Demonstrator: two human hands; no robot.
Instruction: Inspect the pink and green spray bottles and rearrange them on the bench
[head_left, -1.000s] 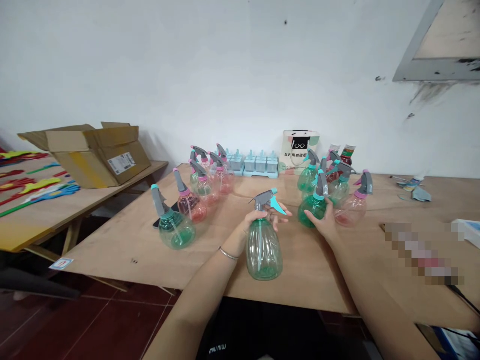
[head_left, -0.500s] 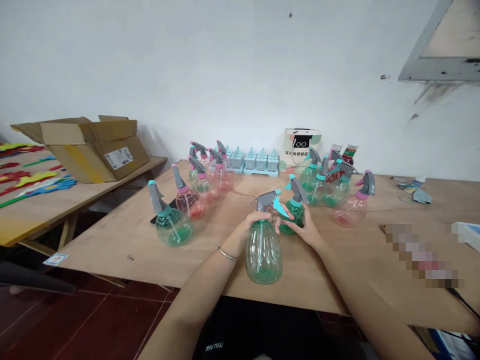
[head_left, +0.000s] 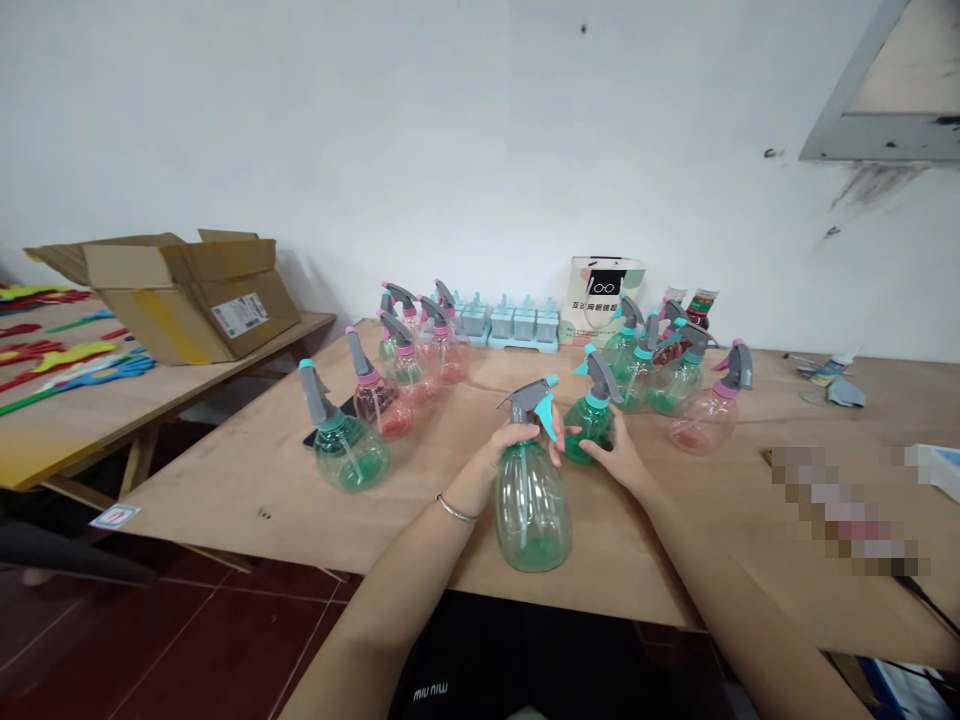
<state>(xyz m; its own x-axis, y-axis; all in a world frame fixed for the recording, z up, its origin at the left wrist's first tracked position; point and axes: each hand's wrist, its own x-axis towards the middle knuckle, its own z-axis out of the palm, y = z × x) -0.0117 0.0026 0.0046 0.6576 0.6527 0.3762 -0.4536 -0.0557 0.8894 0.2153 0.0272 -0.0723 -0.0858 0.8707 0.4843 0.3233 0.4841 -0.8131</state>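
My left hand is wrapped round the neck of a clear green spray bottle with a grey head and a turquoise trigger. This bottle leans slightly, its base close to the table's front edge. Just behind and to the right, my right hand grips the side of a darker green spray bottle, thumb in front and fingers at its right. That bottle's head tilts back to the left. Whether its base touches the table cannot be made out.
At left stand a green spray bottle, a pink one and several more behind. More spray bottles cluster at right. Ice-pop moulds and a paper bag line the wall. A cardboard box sits on the side table.
The left-hand bottle has tilted a little, its base shifting right. My right hand and the darker green bottle have moved slightly right and up, with the hand now further round its side.
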